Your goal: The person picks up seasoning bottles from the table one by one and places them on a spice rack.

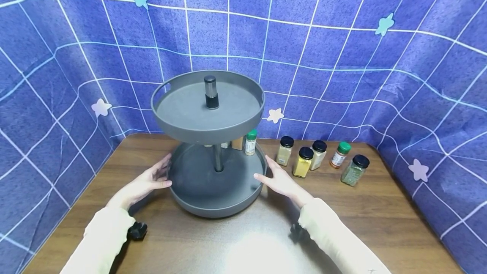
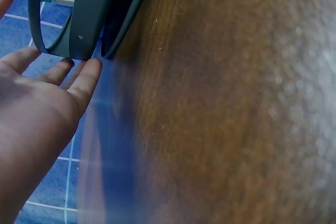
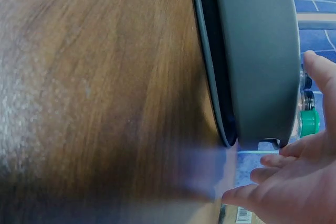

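Note:
A dark grey two-tier round turntable organizer [image 1: 217,212] stands on the table. Its upper tray [image 1: 182,113] carries nothing, and a short post with a black cap rises through the middle. At the back of the lower tier is a green-capped spice jar [image 1: 250,143], with a few more containers partly hidden by the upper tray. On the left side, my left hand [image 1: 142,183] has its fingertips right at the lower rim, fingers spread and fairly straight. My right hand [image 1: 283,183] is at the opposite side of that rim, its thumb reaching over the edge and its fingers extended.
Several spice jars stand to the right: a yellow one [image 1: 303,162], two pale ones with black lids [image 1: 284,151], a green-lidded one [image 1: 340,154] and a green herb jar [image 1: 355,170]. A blue patterned curtain [image 1: 243,33] surrounds the wooden table [image 1: 380,223].

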Available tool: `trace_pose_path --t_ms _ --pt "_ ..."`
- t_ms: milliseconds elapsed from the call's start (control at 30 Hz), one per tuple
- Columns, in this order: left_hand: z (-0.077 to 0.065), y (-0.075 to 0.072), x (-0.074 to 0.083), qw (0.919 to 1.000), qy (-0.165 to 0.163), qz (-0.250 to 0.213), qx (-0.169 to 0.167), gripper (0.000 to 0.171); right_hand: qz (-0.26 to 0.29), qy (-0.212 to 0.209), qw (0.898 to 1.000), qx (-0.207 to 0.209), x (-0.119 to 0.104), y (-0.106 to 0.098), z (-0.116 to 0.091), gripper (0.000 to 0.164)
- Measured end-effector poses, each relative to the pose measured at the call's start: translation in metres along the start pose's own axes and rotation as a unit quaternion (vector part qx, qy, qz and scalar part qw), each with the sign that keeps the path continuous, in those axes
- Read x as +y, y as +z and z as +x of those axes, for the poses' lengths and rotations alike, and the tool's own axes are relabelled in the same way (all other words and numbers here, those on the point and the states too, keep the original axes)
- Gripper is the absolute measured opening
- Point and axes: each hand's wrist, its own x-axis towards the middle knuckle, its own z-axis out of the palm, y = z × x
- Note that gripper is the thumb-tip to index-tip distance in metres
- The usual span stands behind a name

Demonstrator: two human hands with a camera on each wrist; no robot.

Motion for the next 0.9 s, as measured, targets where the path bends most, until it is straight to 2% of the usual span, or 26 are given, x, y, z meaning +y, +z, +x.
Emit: trace_pose_path --t_ms 300,467,700,900 --pt "0.000 0.000 0.001 0.9999 -0.012 0.011 0.000 0.091 0.010 0.005 1.000 0.010 0.001 -0.001 -0.004 0.086" --pt "0.000 0.001 0.002 0.9998 -0.015 0.011 -0.004 0.091 0.014 -0.010 1.000 0.019 -0.001 -0.008 -0.012 0.085" --pt "0.000 0.002 -0.001 0.9999 -0.013 0.001 -0.001 0.090 0.026 -0.050 0.997 0.053 -0.003 -0.027 -0.026 0.080" --pt "0.000 0.004 -0.001 0.9999 -0.010 -0.006 0.008 0.090 0.026 -0.084 0.993 0.083 -0.002 -0.054 -0.035 0.078"
